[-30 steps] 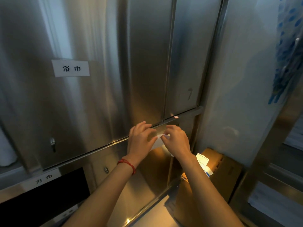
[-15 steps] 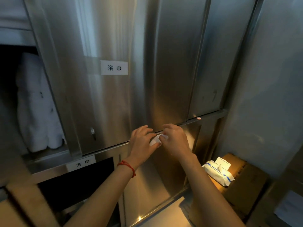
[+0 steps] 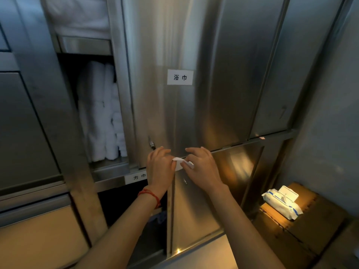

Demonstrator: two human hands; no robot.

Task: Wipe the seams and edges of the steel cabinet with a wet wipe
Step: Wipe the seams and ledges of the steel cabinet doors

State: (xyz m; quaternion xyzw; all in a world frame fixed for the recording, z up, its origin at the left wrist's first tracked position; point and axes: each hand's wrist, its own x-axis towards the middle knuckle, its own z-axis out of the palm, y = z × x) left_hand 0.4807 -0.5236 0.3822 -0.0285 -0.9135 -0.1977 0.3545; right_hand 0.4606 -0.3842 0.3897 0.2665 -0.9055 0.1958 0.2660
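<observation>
Both hands are working at the steel cabinet (image 3: 223, 74), right on the horizontal seam below the upper door. The left hand (image 3: 158, 167) and the right hand (image 3: 202, 167) are pinching a small white wet wipe (image 3: 179, 163) between them, fingers curled onto it. White towels (image 3: 103, 113) are standing in the open compartment to the left. A pack of wipes (image 3: 281, 203) is lying on a cardboard box (image 3: 310, 226) at lower right.

Two hands, the left hand (image 3: 159, 166) and right hand (image 3: 202, 167), share one wet wipe (image 3: 179, 165). One pack of wipes (image 3: 281, 204) sits on one cardboard box (image 3: 310, 226). Two paper labels (image 3: 180, 77) (image 3: 137, 177) show on the steel cabinet (image 3: 223, 74).
</observation>
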